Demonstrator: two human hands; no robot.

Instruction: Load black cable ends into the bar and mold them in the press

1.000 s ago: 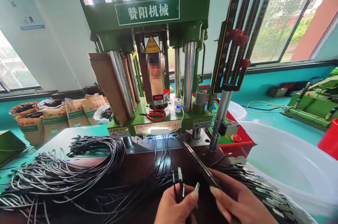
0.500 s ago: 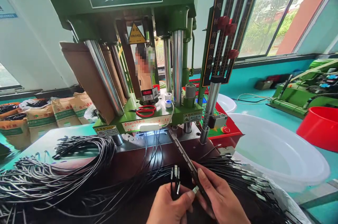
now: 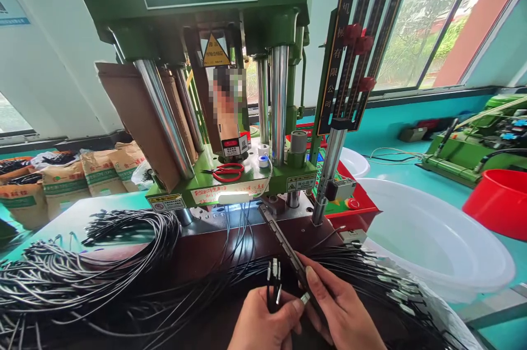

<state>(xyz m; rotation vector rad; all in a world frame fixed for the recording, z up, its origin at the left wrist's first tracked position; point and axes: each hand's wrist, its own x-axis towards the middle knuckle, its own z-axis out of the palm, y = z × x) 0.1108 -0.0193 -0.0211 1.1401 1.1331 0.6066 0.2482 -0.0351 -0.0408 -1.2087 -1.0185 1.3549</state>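
Note:
My left hand (image 3: 263,323) is closed around a few black cables (image 3: 272,277) whose metal tips stand upright above my fingers, and my thumb pins another metal tip (image 3: 305,298). My right hand (image 3: 343,314) lies beside it with fingers wrapped on a long dark metal bar (image 3: 284,244) that runs up toward the base of the green press machine (image 3: 230,119). Several thin cables (image 3: 242,223) hang from the lit opening of the press. A big pile of black cables (image 3: 94,278) lies to the left, another bundle with metal ends (image 3: 391,284) to the right.
A large white plastic basin (image 3: 436,240) sits at right, a red tub (image 3: 500,201) beyond it. Red-handled scissors (image 3: 224,172) and tape rolls rest on the press platen. Paper sacks (image 3: 66,179) stand at back left. Another green machine (image 3: 473,141) is at far right.
The view dropped and shifted over the last second, so the press looms nearer. My hands drew closer together, and the cable tips in my left hand were gathered into a tighter bunch.

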